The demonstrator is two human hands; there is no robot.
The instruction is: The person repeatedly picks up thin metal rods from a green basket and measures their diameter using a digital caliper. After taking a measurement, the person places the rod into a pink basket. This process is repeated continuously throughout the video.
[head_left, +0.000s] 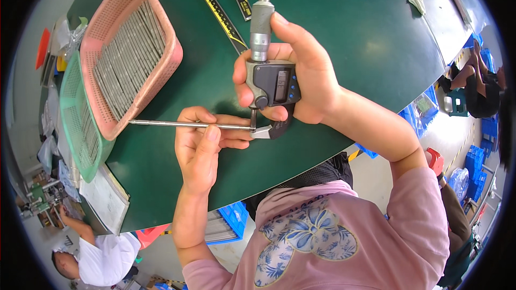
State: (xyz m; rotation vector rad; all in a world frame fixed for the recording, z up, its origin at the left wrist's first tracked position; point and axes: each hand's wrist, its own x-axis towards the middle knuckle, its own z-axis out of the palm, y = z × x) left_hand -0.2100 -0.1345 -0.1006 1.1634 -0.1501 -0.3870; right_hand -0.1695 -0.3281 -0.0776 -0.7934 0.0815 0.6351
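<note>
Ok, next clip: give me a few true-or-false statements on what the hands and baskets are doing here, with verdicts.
1. The right hand holds a digital micrometer. True.
2. The left hand holds a thin metal rod, its end set in the micrometer's jaws. True.
3. The pink basket is empty. False: it is full of metal rods.
4. The pink basket rests partly on a green basket. True.
5. The table is white. False: it is dark green.
6. Both hands rest flat on the table. False: each grips something.
</note>
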